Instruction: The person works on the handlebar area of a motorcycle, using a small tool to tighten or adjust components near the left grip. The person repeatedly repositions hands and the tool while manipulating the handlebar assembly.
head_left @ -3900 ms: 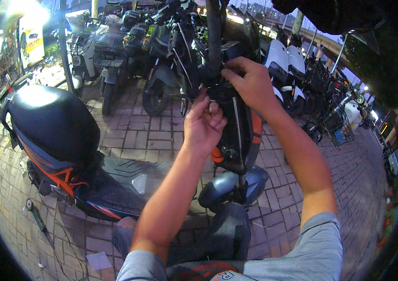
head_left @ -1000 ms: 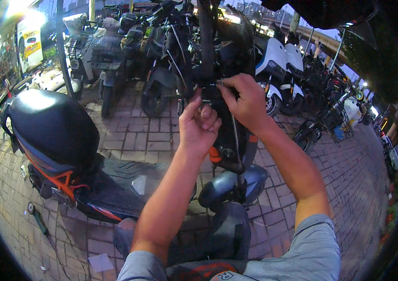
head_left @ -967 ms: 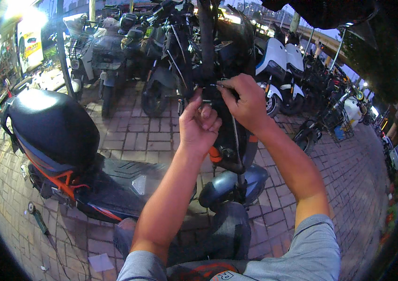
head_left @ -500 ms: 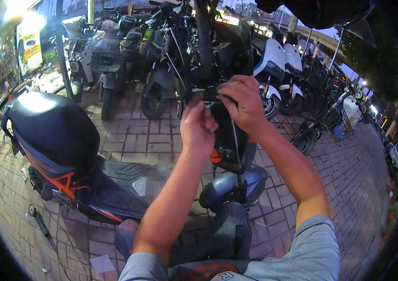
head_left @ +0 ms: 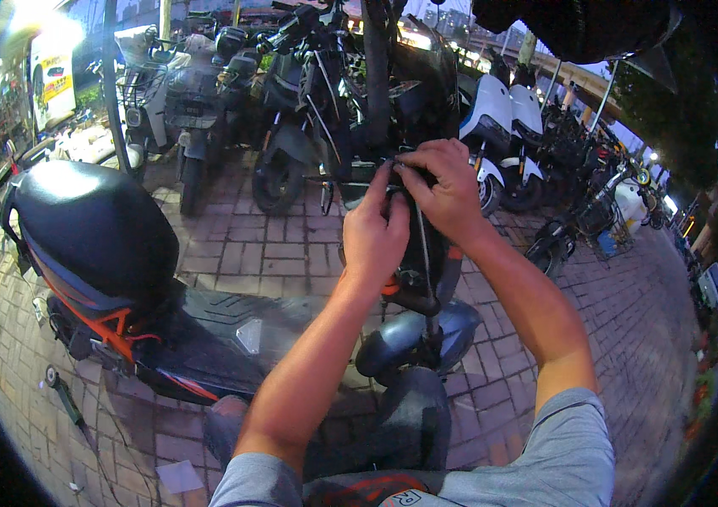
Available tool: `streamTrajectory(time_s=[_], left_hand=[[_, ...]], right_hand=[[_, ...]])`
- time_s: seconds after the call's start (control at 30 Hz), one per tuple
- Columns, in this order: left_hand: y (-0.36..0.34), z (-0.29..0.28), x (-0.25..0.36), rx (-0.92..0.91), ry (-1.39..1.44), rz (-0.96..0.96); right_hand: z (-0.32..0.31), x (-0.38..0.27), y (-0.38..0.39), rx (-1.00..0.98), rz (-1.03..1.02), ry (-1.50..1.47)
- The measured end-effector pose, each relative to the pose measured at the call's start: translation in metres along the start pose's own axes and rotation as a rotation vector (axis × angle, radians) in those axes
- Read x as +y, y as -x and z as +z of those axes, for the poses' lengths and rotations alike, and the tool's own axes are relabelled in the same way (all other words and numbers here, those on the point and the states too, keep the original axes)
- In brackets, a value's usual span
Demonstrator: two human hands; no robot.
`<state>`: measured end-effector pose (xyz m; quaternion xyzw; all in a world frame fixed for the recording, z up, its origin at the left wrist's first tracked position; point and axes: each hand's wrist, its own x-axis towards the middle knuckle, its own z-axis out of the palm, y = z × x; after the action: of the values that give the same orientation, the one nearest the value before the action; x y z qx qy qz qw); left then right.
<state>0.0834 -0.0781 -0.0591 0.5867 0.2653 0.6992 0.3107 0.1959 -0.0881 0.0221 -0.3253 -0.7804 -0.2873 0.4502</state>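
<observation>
Black scooter front [head_left: 414,253], held upright above the brick floor [head_left: 241,245], is pinched at its top by the left hand [head_left: 373,237] and right hand [head_left: 443,190], so a slipped small part could be lost.

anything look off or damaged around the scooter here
Nothing clearly damaged. Both hands, left hand and right hand, work at the scooter's front column. A loose pale scrap lies on the brick paving behind the scooter.
</observation>
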Motion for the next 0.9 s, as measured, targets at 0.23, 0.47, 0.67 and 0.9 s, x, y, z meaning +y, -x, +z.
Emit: streamTrajectory(time_s=[0.23,0.47,0.67,0.9], left_hand=[[0.005,-0.004,0.004,-0.007,0.117,-0.182],[-0.003,-0.008,0.016,-0.024,0.645,-0.422],[-0.005,-0.013,0.008,-0.071,0.864,-0.492],[-0.006,-0.015,0.011,-0.077,1.048,-0.583]], right_hand=[[-0.012,0.002,-0.003,-0.093,-0.083,0.019],[-0.006,0.005,-0.019,-0.111,0.360,-0.197],[0.003,0.002,-0.057,-0.211,0.556,-0.066],[0.012,-0.001,-0.049,-0.099,0.524,-0.001]])
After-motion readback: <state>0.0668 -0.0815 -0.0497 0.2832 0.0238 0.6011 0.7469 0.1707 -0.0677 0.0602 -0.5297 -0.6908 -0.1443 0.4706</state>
